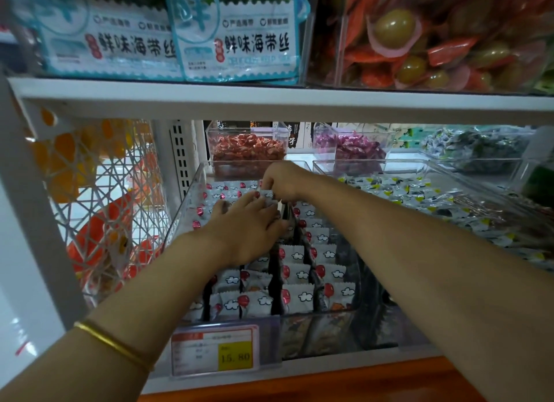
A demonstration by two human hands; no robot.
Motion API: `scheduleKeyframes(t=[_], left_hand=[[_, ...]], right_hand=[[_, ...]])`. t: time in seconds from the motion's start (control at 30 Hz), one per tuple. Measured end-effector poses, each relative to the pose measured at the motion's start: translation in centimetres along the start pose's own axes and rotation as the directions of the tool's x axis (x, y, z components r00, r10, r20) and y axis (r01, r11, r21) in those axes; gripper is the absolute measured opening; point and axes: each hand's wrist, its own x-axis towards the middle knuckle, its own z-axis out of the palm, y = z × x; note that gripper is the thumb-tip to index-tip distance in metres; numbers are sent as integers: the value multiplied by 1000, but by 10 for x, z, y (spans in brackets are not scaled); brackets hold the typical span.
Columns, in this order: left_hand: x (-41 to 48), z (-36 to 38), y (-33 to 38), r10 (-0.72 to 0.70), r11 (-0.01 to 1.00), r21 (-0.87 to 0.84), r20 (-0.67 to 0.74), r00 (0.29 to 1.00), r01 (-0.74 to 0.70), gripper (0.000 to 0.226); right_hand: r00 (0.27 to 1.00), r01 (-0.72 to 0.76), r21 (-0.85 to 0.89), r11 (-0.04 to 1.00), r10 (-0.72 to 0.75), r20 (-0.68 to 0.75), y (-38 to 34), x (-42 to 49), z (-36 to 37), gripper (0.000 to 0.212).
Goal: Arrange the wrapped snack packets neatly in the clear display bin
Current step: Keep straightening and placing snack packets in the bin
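Note:
White snack packets (296,272) printed with red balloons and clouds stand in rows inside a clear display bin (187,197) on the lower shelf. My left hand (242,230) lies palm-down over the middle rows, its fingers spread on the packets. My right hand (284,181) is further back in the bin, its fingers pinched on a white packet (267,195) at the rear rows. The packets under both hands are hidden.
A white shelf board (269,100) hangs low over the bin. A yellow price tag (214,352) is clipped to its front. A neighbouring clear bin (419,197) of yellow-black packets sits on the right, a wire basket (99,197) on the left, and smaller candy bins (245,149) behind.

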Motion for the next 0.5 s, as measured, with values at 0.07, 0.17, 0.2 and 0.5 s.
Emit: scheduleKeyframes(t=[0.07,0.17,0.2,0.5], left_hand=[[-3,2,0,-5,1000,-12,-4,1000,5,57],[-4,5,-1,-1,1000,-18,-26,1000,0,58],[-4,5,-1,-1,1000,-23,-31,1000,0,58],[-4,6,-2,8,999,-47,-61,998,-11,57]], right_hand=[[995,-20,33,999,23,-100,4,4,-3,26],[972,-96,3,995,95,-215,10,12,-3,21],[966,-110,-13,994,104,-237,12,15,-2,21],[956,-244,-82,966,225,-187,9,37,18,21]])
